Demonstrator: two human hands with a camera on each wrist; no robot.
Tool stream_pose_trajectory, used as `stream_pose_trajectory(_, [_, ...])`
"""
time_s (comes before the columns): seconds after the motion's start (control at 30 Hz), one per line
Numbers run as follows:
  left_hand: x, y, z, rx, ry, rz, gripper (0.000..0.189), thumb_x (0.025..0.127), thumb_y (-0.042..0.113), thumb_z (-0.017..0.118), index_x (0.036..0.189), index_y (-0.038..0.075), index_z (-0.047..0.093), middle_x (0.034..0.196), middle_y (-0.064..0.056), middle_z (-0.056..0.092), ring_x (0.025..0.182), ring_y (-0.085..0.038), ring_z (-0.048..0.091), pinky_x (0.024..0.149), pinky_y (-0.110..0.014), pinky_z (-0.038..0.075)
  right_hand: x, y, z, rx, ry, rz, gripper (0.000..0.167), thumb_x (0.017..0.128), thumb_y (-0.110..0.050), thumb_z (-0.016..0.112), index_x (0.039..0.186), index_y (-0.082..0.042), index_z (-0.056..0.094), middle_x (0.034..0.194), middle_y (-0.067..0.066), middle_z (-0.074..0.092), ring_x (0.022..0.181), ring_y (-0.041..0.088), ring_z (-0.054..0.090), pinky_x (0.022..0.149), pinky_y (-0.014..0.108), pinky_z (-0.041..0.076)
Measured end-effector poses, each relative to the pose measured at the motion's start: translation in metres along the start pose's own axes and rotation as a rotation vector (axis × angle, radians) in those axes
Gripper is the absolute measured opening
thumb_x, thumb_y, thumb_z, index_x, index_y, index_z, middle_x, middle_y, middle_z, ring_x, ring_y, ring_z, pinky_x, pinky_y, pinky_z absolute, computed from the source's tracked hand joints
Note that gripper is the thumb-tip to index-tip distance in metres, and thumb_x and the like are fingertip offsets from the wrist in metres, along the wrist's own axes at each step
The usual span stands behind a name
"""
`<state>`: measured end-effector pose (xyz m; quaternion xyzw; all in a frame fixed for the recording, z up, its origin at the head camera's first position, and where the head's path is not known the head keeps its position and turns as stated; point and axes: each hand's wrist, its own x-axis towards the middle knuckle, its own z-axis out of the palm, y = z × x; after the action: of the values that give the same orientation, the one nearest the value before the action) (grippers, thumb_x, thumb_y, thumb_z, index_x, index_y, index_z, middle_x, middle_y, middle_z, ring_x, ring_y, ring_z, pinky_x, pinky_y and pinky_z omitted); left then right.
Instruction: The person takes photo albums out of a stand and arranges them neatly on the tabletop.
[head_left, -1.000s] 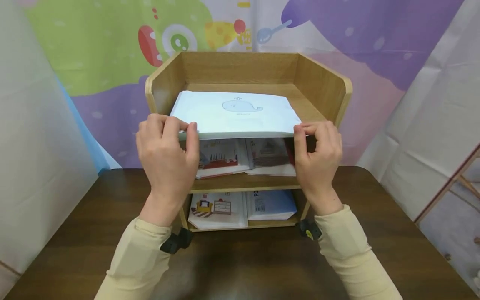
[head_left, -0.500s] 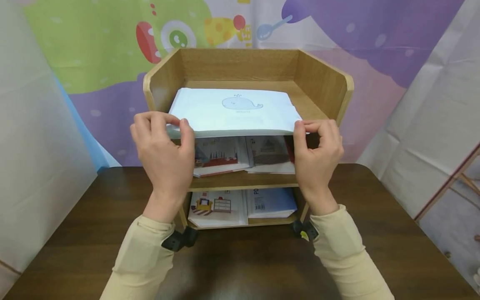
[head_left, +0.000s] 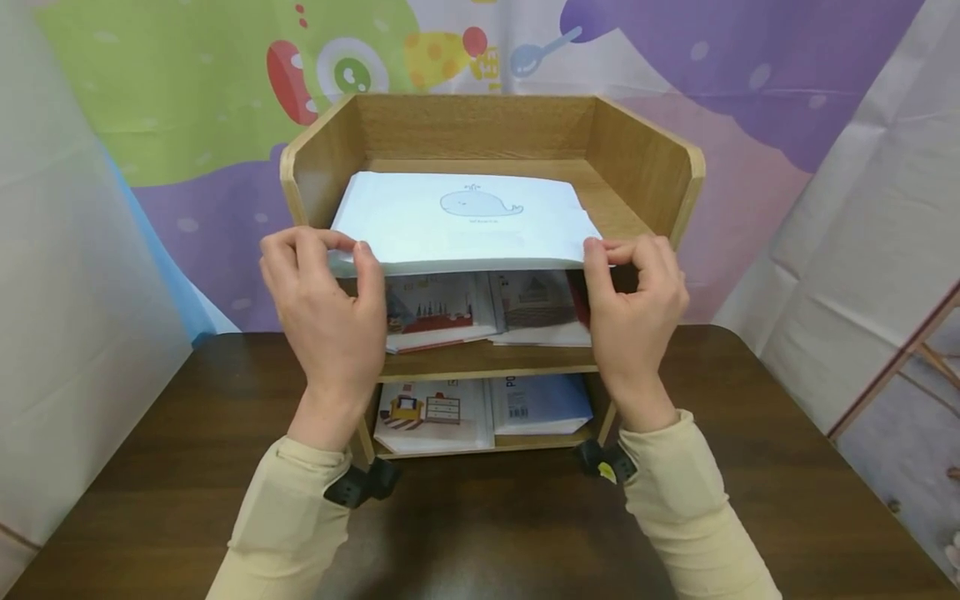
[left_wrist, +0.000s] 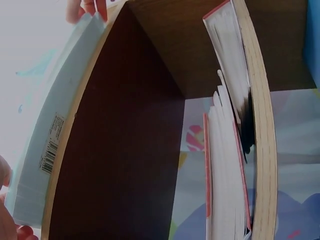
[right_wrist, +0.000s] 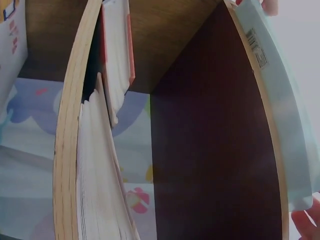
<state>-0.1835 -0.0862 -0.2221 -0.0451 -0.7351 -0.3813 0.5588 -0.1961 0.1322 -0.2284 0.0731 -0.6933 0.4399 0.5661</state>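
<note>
A pale folder (head_left: 420, 225) with a whale drawing on its top face lies on the top level of a wooden desk shelf (head_left: 480, 125). Its thick front edge, with a barcode label (left_wrist: 52, 145), runs along the board's front edge. My left hand (head_left: 326, 308) pinches the front left corner between thumb and fingers. At the front right corner, my right hand (head_left: 637, 308) pinches the folder the same way. Fingertips (right_wrist: 306, 220) show at one end of the folder in the right wrist view.
Books (head_left: 442, 312) lie on the middle level under the folder. A picture book (head_left: 435, 417) and a blue book (head_left: 543, 404) fill the lowest level. The shelf stands on a dark wooden table (head_left: 480, 525), with a printed curtain (head_left: 225, 242) behind.
My left hand has slid slightly left to the folder's corner, and more of that corner shows. My right hand keeps its pinch. The head view has shifted a little.
</note>
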Motion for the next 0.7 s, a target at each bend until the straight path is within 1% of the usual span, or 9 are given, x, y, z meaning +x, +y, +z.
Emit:
stream_pose_trajectory(0.1, [-0.0005,-0.0004,0.0000,-0.013,-0.001,0.004,0.018,0.087,0.016,0.050,0.086,-0.001,0.054,0.098,-0.019,0.043,0.095,-0.030,0.041,0.082,-0.037,0.034,0.0001,-0.0015,0.0006,0.018,0.000,0.026,0.028,0.078,-0.026,0.069,0.067,-0.001,0.062,0.080,0.008,0.066,0.082,0.020,0.059,0.076,0.028,0.035])
stream_pose_trajectory(0.2, [-0.0013,-0.0006,-0.0002,-0.025,-0.004,0.004,0.017,0.087,0.015,0.049,0.086,-0.002,0.054,0.098,-0.020,0.042,0.096,-0.029,0.041,0.082,-0.036,0.034,0.0000,-0.0016,0.0009,0.045,-0.003,0.046,0.028,0.078,-0.024,0.070,0.068,0.000,0.062,0.081,0.010,0.065,0.082,0.020,0.059,0.076,0.026,0.038])
stream_pose_trajectory(0.43, [-0.0028,-0.0011,-0.0006,-0.008,-0.003,0.046,0.018,0.088,0.014,0.047,0.084,-0.003,0.052,0.097,-0.021,0.041,0.094,-0.032,0.040,0.081,-0.038,0.034,-0.0003,-0.0002,-0.0019,0.060,-0.026,0.035,0.027,0.077,-0.022,0.071,0.068,0.001,0.061,0.081,0.009,0.064,0.083,0.018,0.059,0.076,0.025,0.041])
stream_pose_trajectory(0.6, [-0.0040,-0.0019,-0.0013,-0.036,0.005,0.061,0.019,0.088,0.015,0.048,0.084,-0.003,0.052,0.098,-0.021,0.041,0.094,-0.031,0.041,0.080,-0.037,0.035,-0.0010,-0.0013,-0.0018,0.065,-0.023,0.042,0.025,0.076,-0.019,0.071,0.068,0.002,0.061,0.084,0.010,0.065,0.085,0.020,0.059,0.076,0.027,0.042])
stream_pose_trajectory(0.7, [-0.0048,-0.0025,-0.0017,-0.049,0.004,0.061,0.019,0.088,0.015,0.047,0.085,-0.003,0.052,0.098,-0.021,0.041,0.095,-0.030,0.041,0.080,-0.037,0.035,-0.0020,-0.0013,-0.0022,0.068,-0.021,0.048,0.023,0.076,-0.019,0.072,0.070,0.002,0.062,0.085,0.010,0.065,0.085,0.020,0.058,0.074,0.026,0.041])
